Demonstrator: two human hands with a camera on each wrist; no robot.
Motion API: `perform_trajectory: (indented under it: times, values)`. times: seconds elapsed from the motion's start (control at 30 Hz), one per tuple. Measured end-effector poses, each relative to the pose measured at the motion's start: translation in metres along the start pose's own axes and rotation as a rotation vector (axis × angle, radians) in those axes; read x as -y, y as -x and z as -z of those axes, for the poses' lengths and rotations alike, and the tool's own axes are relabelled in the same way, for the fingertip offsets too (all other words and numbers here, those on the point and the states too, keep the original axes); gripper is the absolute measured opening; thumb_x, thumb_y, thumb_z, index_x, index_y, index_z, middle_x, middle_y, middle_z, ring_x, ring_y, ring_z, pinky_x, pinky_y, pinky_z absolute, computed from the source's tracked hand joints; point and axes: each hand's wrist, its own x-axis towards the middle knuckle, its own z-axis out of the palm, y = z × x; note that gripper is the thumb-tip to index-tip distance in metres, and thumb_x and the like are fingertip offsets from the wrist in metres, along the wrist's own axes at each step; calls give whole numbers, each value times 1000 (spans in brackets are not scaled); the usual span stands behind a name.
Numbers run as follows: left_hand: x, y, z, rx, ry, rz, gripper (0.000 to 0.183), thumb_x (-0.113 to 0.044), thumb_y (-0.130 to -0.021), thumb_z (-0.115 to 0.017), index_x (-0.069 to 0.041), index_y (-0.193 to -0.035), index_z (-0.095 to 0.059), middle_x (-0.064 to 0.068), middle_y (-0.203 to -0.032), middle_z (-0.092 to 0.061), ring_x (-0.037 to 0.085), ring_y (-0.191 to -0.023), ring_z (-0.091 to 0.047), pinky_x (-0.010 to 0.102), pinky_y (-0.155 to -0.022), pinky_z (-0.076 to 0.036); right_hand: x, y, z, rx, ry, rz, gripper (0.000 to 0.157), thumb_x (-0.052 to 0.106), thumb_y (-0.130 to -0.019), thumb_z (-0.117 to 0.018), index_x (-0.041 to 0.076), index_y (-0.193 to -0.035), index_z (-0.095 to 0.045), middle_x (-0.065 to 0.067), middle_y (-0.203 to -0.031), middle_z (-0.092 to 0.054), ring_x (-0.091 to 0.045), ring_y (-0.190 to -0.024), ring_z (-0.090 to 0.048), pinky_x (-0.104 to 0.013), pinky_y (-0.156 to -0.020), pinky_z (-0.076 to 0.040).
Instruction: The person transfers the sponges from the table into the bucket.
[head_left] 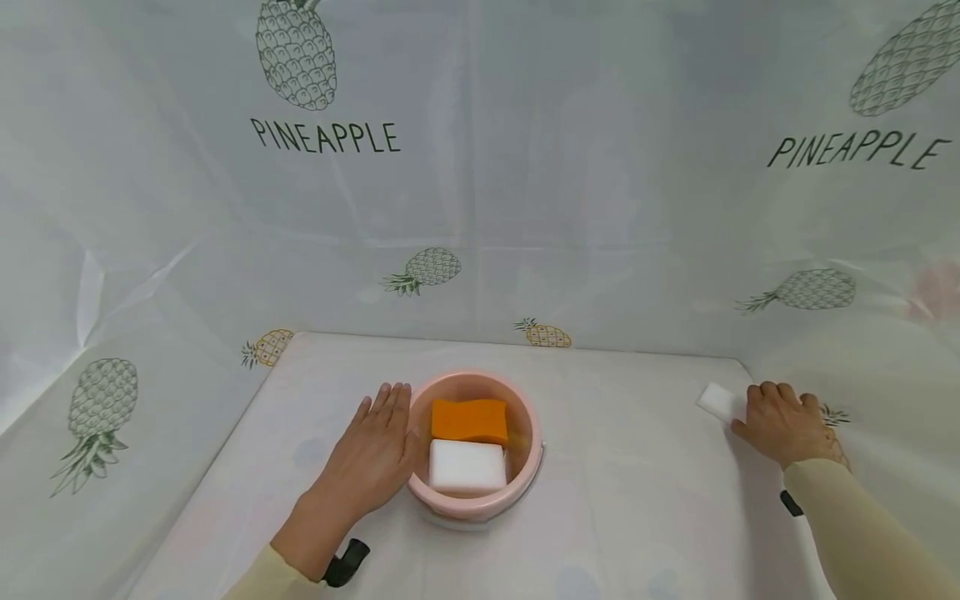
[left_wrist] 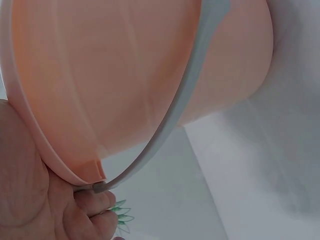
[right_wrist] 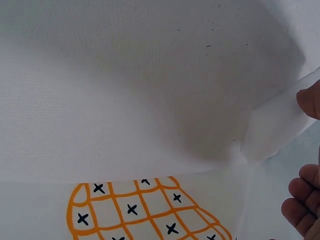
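A pink bucket (head_left: 536, 433) stands near the middle of the table, with an orange sponge (head_left: 469, 420) and a white sponge block (head_left: 468, 465) inside. My left hand (head_left: 375, 454) rests along the bucket's left rim, fingers straight. In the left wrist view, the palm lies against the rim, with fingertips by the pivot of the grey handle (left_wrist: 167, 117). Over at the table's right edge, my right hand (head_left: 791, 423) pinches another white sponge (head_left: 718, 402). The right wrist view has the thumb (right_wrist: 309, 102) on top of this white sponge (right_wrist: 272, 127), close to the tabletop.
The white table (head_left: 622, 483) carries a pale cover. A pineapple-printed sheet (head_left: 570, 208) rises behind it and along both sides. Small dark specks dot the tabletop near the right hand.
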Motion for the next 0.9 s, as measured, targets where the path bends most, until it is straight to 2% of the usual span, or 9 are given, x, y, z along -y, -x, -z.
perform_trajectory:
  times: [0.2,0.4,0.57,0.7,0.9]
  values:
    - [0,-1,1,10,14,0,65,-38,-102,-40,0,-153,-25,15,-159,-30,33,-149,-23,51,-122,-18,0,2,-1,10,-20,-20,64,44,-79,-74,-12,-103,-53,-25,-95,-57,-43,-91,-51,-62,-69,-38]
    - [0,0,1,-12,28,-25,64,-36,-102,-40,2,-152,-27,17,-157,-32,34,-148,-25,53,-121,-21,1,3,-4,43,-33,-45,68,48,-80,-72,-13,-105,-54,-25,-95,-58,-42,-89,-51,-61,-67,-38]
    - [0,0,1,0,21,-14,64,-36,-102,-40,1,-153,-26,16,-158,-31,33,-149,-24,52,-121,-20,1,3,-8,78,-54,-59,63,48,-83,-67,-11,-102,-56,-21,-90,-58,-41,-88,-51,-63,-66,-38]
    - [0,0,1,7,14,-3,65,-37,-102,-40,0,-153,-25,15,-159,-30,33,-149,-23,51,-122,-18,0,1,-9,101,-67,-52,57,47,-85,-63,-8,-96,-57,-18,-84,-56,-39,-82,-51,-59,-61,-38]
    - [-1,0,1,7,13,6,66,-37,-102,-40,0,-153,-25,15,-159,-30,33,-149,-23,51,-122,-18,0,-4,-13,76,-85,-75,65,49,-81,-68,-12,-98,-53,-23,-84,-54,-43,-84,-50,-60,-62,-38]
